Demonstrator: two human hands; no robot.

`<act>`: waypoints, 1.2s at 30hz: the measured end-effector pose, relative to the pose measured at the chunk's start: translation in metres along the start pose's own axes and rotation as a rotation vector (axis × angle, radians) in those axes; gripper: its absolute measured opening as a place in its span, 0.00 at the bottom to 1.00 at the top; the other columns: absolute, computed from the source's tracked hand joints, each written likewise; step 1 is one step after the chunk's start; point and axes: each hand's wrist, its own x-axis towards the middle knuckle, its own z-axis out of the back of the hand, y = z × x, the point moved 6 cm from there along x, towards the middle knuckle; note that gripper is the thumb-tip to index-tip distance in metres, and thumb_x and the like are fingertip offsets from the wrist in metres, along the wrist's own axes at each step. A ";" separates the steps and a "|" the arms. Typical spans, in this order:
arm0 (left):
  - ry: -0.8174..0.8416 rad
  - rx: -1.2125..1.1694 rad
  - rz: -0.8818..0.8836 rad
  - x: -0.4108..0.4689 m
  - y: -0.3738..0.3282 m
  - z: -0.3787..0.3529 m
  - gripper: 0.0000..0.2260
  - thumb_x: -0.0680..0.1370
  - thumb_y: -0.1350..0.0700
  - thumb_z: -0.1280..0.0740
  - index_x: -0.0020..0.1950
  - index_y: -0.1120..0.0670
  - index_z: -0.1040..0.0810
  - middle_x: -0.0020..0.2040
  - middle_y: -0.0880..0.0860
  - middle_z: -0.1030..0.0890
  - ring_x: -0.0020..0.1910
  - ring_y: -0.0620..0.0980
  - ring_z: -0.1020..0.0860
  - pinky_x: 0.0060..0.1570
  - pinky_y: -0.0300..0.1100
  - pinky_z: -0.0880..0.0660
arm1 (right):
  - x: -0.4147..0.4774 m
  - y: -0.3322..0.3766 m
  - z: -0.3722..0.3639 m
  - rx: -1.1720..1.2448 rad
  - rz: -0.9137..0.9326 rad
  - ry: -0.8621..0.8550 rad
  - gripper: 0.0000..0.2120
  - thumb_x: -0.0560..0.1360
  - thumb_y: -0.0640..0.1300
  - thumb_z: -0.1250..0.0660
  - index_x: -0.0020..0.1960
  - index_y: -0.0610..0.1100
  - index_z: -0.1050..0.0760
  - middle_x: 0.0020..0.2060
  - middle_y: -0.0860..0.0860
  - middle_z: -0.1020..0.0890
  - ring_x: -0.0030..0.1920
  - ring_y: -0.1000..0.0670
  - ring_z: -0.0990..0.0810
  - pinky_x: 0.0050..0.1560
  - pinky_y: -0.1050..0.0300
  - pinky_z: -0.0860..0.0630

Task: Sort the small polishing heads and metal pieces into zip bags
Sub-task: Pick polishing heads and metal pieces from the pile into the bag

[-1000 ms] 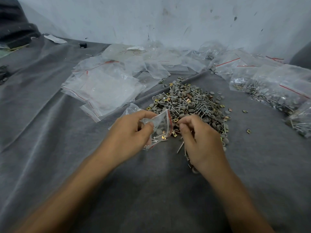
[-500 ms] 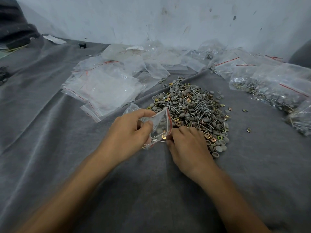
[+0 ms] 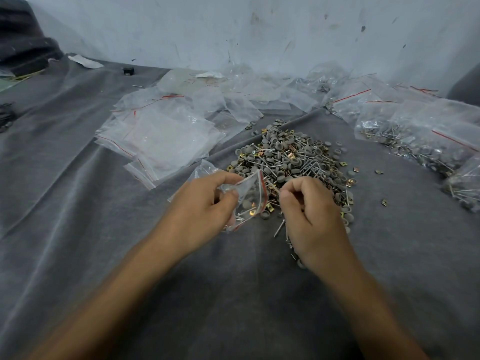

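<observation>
Two hands are seen over one grey cloth (image 3: 78, 203). One small zip bag (image 3: 250, 201) is pinched between the thumb and fingers of the left hand (image 3: 205, 203), and its red strip is turned toward the right hand (image 3: 311, 216). A few grey heads and brass bits are seen inside it, too blurred to be counted. The right hand is curled round thin metal pins (image 3: 279, 228); two ends are seen sticking out below it. One pile (image 3: 293, 157) of polishing heads, pins and brass clips, too many to be counted, lies just behind both hands. Three loose brass pieces (image 3: 384, 202) lie apart at its right. Empty bags (image 3: 161, 136) are stacked at the left. At least three filled bags (image 3: 428, 141) lie at the right.
</observation>
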 end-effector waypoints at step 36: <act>0.017 0.037 -0.025 -0.002 -0.002 -0.001 0.12 0.80 0.47 0.39 0.62 0.39 0.24 0.32 0.42 0.16 0.31 0.39 0.20 0.38 0.40 0.28 | -0.001 -0.003 -0.001 0.038 0.047 0.155 0.05 0.84 0.49 0.41 0.49 0.52 0.30 0.35 0.53 0.25 0.36 0.51 0.26 0.36 0.56 0.30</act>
